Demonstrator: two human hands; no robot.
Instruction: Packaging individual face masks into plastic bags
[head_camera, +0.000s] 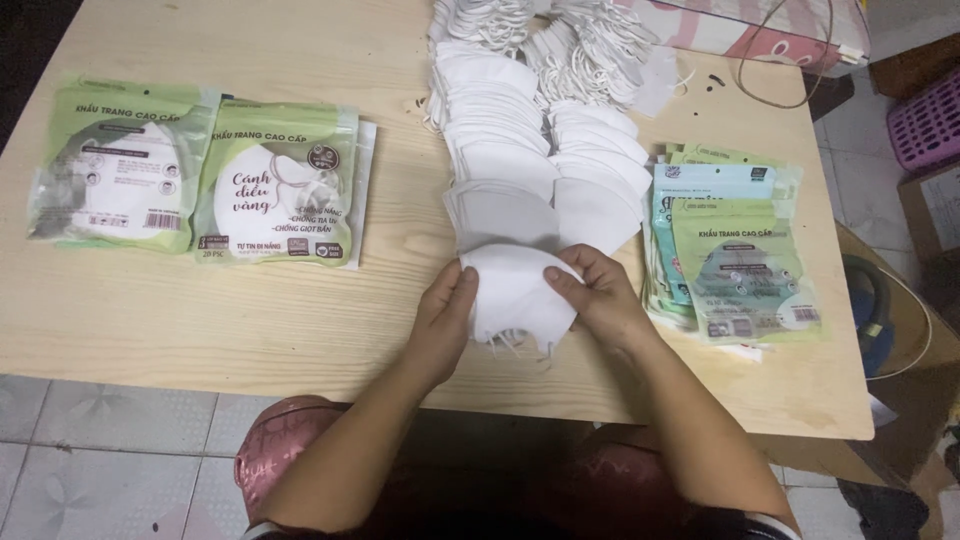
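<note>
Left hand (445, 318): my fingers curl around the left edge of a small stack of white masks (515, 290), thumb on top, the rest tucked under. Closed on the stack, not spread.
Right hand (600, 295): fingers narrow, pinching the right edge of the same stack, thumb pressing down on the upper face near the middle.
Held stack: folded white face masks, squared between my two sets of fingertips, resting low over the wooden table (250, 330). Thin ear loops (505, 345) dangle out just below my fingers.
Just beyond my fingertips: a greyish-white pile of masks (500, 215), its near edge touching or slipping under the stack I hold; I cannot tell which.
Farther out from my fingers: two long overlapping rows of white masks (545, 130) running away from me, ending in a tangle of loops at the far edge.
Beside my right fingers: a heap of flat empty pouches (735, 255), green and pale blue, close to my right wrist.
Well off from my left fingers: two filled green-and-white mask packets (200, 175) lying side by side, the right one overlapping a sheet beneath.
Below my wrists: the table's near edge, my lap in dark red cloth (290, 440), tiled floor (90, 460) to the left.
</note>
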